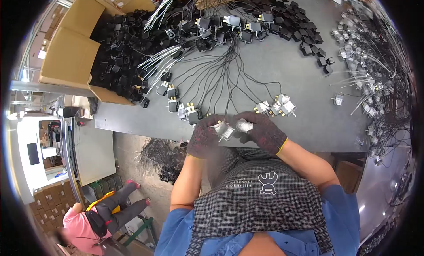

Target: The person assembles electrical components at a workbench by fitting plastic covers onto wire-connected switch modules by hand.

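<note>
My left hand (206, 134), in a dark speckled glove, has its fingers closed on a small metal connector part (226, 131) at the table's front edge. Close beside it, my right hand (264, 133), gloved with a yellow cuff, also has closed fingers; its thumb tip shows pale tape, and what it pinches is too small to name. Thin black wires (225, 70) run from the hands up to a row of black connectors (234, 21). Silvery connectors (285, 105) lie just beyond my right hand, and black ones (193, 116) near my left hand.
An open cardboard box (70, 57) spills black housings (119, 52) at the left. More housings (304, 30) lie at the back. Metal parts with wires (364, 74) are heaped at the right. A person in pink (86, 229) is at the lower left.
</note>
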`<state>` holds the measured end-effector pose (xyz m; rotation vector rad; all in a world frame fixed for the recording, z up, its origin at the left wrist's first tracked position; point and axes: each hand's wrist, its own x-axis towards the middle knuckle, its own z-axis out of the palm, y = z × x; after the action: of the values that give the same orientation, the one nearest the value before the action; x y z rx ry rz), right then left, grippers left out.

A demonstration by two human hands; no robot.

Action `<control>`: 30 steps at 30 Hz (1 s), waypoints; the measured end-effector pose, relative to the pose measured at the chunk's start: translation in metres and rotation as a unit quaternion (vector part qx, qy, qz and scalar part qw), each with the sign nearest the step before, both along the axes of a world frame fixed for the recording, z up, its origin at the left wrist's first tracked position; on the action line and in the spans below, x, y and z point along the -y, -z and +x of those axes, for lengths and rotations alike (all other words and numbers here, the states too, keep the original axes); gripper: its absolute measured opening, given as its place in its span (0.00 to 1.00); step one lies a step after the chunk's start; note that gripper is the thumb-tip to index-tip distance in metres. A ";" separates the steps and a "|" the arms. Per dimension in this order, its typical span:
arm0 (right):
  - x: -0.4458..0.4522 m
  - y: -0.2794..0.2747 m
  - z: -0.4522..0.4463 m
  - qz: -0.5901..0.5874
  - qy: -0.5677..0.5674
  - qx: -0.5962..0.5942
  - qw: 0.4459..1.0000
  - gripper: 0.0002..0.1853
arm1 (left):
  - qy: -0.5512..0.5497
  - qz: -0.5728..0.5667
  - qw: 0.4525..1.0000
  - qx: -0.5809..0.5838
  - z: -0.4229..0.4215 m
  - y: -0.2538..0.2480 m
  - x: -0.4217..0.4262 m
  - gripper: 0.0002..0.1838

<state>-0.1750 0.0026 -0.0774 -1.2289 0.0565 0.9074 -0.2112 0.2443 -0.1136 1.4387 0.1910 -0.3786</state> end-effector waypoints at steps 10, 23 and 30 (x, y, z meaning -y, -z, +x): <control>-0.006 -0.002 0.005 -0.076 0.006 0.085 0.993 0.20 | 0.047 0.088 0.995 0.014 0.007 -0.016 0.011 0.17; -0.017 -0.007 0.006 -0.092 -0.016 0.081 0.992 0.18 | -0.045 0.100 0.994 0.016 -0.051 -0.011 0.022 0.38; -0.017 -0.018 0.020 -0.102 -0.062 0.030 0.992 0.18 | -0.032 0.081 0.995 0.051 -0.039 -0.026 0.020 0.34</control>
<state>-0.1549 0.0195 -0.0599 -1.4625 0.0252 0.9894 -0.2505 0.2240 -0.0872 1.6040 0.1879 -0.2392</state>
